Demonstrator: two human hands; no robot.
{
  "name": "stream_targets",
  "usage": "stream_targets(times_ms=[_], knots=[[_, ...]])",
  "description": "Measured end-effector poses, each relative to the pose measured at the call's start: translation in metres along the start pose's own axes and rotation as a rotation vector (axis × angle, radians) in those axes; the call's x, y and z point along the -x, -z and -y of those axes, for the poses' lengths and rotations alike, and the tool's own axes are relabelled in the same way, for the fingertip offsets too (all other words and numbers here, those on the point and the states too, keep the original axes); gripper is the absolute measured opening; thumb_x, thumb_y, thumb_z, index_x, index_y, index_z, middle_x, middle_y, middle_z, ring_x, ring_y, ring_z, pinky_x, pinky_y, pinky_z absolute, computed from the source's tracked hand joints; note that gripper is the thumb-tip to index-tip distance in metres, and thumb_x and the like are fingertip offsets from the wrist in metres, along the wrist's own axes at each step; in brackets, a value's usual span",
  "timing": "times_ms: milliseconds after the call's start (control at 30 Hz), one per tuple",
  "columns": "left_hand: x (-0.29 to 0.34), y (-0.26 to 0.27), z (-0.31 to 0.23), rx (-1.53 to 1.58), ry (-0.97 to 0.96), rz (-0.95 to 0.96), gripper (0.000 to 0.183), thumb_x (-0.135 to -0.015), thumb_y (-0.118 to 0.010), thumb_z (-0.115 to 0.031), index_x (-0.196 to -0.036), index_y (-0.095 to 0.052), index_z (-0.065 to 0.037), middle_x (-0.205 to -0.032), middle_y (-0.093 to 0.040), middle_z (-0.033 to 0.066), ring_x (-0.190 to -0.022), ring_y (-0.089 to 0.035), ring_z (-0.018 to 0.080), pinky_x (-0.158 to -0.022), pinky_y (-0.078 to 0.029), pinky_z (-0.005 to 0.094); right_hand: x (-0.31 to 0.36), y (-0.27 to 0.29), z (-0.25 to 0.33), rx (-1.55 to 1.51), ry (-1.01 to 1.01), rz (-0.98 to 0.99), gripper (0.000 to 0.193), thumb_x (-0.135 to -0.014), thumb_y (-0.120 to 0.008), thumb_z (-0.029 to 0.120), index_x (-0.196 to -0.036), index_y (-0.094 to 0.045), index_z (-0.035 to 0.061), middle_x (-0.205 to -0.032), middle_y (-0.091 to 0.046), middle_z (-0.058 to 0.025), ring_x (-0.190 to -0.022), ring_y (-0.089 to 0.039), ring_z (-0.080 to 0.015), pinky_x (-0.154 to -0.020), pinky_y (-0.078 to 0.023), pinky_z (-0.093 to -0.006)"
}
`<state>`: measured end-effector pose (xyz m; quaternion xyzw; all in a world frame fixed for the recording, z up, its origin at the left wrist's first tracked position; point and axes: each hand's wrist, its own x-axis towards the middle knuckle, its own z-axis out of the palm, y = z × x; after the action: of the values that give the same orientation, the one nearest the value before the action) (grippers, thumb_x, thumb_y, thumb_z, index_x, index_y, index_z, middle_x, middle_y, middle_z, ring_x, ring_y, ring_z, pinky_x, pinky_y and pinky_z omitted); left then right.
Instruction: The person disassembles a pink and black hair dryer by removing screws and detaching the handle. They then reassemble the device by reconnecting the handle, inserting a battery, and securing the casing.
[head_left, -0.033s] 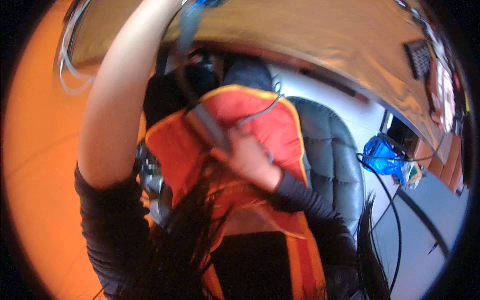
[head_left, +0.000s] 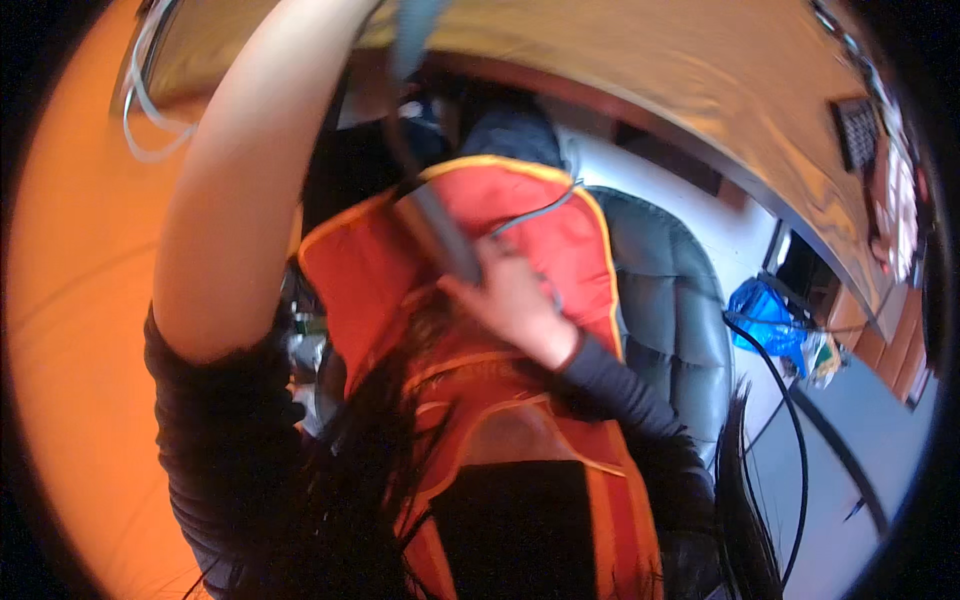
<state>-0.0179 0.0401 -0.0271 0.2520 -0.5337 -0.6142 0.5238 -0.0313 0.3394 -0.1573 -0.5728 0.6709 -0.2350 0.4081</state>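
My left forearm [head_left: 250, 180] stretches up past the top edge, so my left hand is out of the picture. A long grey strap-like band [head_left: 440, 225], smeared by motion, hangs down from the top edge to my lap. Its lower end meets my right hand [head_left: 515, 300], which looks closed on it between thumb and fingers. Under that hand lies the red apron [head_left: 560, 245] with yellow-orange edging, spread over my lap. A thin grey cable [head_left: 540, 212] curves from beside my right fingers across the apron's upper right.
A brown-covered table [head_left: 620, 50] curves across the top, with a black keypad-like object [head_left: 855, 135] at its right. A dark padded chair [head_left: 670, 290] is under me. A blue plastic bag [head_left: 765, 315] and a black cable [head_left: 790, 420] are at right; white cables [head_left: 140, 110] hang at left.
The view has shifted slightly. In the picture, the apron, my right hand and the band sit a little further right. My left hand has left the picture at the top.
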Motion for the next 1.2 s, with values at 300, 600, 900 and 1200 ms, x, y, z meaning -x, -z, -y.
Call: stream_targets(times_ms=[300, 600, 900, 1200], knots=[[0.017, -0.001, -0.007, -0.411, -0.112, -0.149, 0.046, -0.087, -0.045, -0.037, -0.093, -0.056, 0.008, -0.083, -0.059, 0.0222, -0.077, -0.058, 0.0283, -0.069, -0.044, 0.0380, -0.012, 0.010, -0.012, 0.023, 0.049, -0.158, 0.035, -0.072, -0.071, 0.025, -0.088, -0.055, -0.0027, -0.073, -0.057, -0.0168, -0.064, -0.057, -0.0294, -0.060, -0.046, -0.0340], [0.015, 0.001, 0.000, -0.271, -0.066, -0.110, 0.037, -0.084, -0.053, -0.028, -0.092, -0.054, 0.007, -0.079, -0.059, 0.0174, -0.068, -0.058, 0.0237, -0.061, -0.046, 0.0356, -0.040, 0.023, -0.013, 0.134, 0.010, -0.299, 0.041, -0.071, -0.073, 0.027, -0.093, -0.058, -0.0043, -0.079, -0.062, -0.0184, -0.073, -0.062, -0.0252, -0.067, -0.048, -0.0315], [-0.014, 0.014, 0.026, 0.188, 0.001, 0.029, 0.025, -0.090, -0.047, -0.020, -0.098, -0.047, 0.004, -0.083, -0.056, 0.0137, -0.065, -0.059, 0.0200, -0.059, -0.052, 0.0288, 0.021, 0.056, -0.012, 0.066, -0.097, -0.716, 0.039, -0.068, -0.073, 0.023, -0.094, -0.058, -0.0016, -0.082, -0.059, -0.0168, -0.076, -0.059, -0.0300, -0.070, -0.047, -0.0350], [-0.018, 0.014, 0.026, 0.034, 0.090, 0.069, 0.031, -0.092, -0.046, -0.024, -0.107, -0.042, 0.003, -0.084, -0.061, 0.0175, -0.072, -0.064, 0.0238, -0.062, -0.053, 0.0313, 0.080, 0.115, 0.015, 0.415, 0.262, -1.015, 0.041, -0.062, -0.073, 0.015, -0.097, -0.058, 0.0002, -0.081, -0.058, -0.0151, -0.068, -0.057, -0.0289, -0.060, -0.047, -0.0337]])
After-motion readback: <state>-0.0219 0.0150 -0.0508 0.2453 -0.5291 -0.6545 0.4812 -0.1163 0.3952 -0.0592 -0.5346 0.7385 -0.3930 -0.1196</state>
